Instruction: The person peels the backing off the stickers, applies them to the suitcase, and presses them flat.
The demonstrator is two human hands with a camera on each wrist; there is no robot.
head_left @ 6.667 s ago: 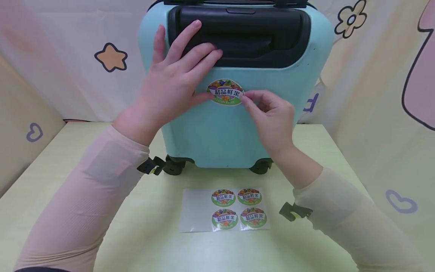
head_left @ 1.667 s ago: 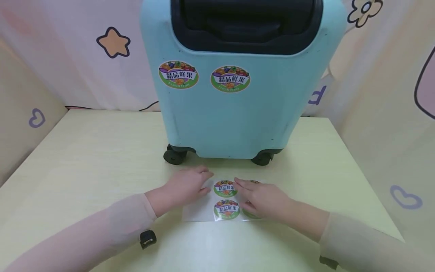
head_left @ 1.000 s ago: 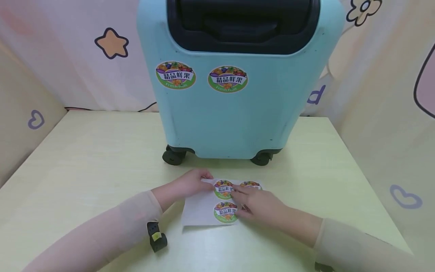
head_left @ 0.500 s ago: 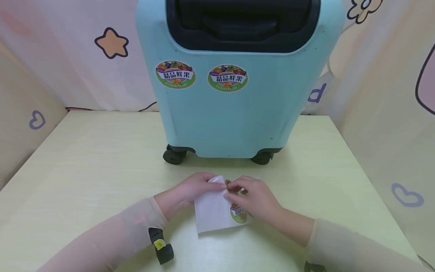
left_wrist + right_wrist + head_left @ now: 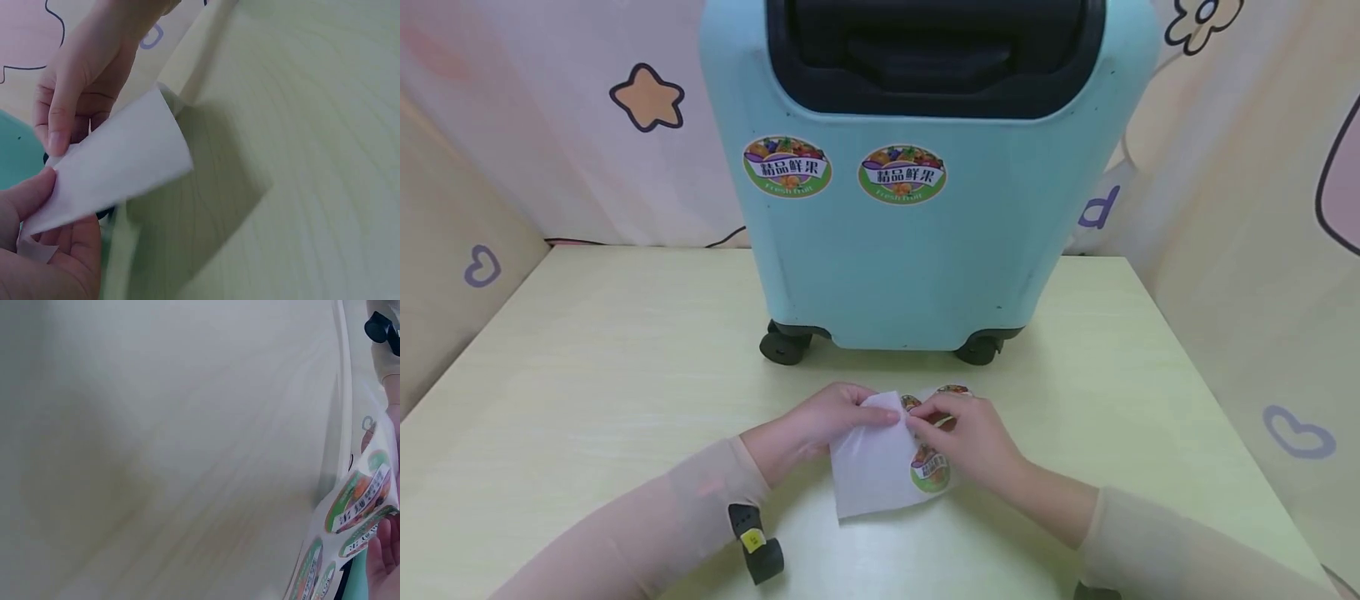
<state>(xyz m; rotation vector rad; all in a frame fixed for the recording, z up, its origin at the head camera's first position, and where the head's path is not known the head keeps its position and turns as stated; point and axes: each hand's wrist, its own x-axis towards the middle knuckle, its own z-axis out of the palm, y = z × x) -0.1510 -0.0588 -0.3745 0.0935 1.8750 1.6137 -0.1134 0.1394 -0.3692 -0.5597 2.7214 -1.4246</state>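
My left hand (image 5: 812,425) grips the sticker sheet (image 5: 867,475), its thumb on the white left part and its fingers underneath. The sheet is raised off the table and bends along its middle. At the bend, my right hand (image 5: 973,437) pinches with thumb and forefinger near the edge of an upper sticker (image 5: 911,402), partly hidden by the fingers. A lower oval fruit sticker (image 5: 930,471) lies on the sheet below. In the left wrist view the white sheet (image 5: 119,165) curves between both hands. The right wrist view shows its printed side with several stickers (image 5: 359,497).
Behind the hands stands a light-blue suitcase (image 5: 895,267) on black wheels (image 5: 784,346). Two oval fruit stickers sit on its front, a left one (image 5: 787,167) and a middle one (image 5: 902,175). The pale wooden table (image 5: 625,350) is bounded by patterned curtains (image 5: 550,125).
Both hands have come down from the suitcase, where they held the middle sticker, to the sheet. The left hand has lifted and bent the sheet; the right fingers pinch at the bend.
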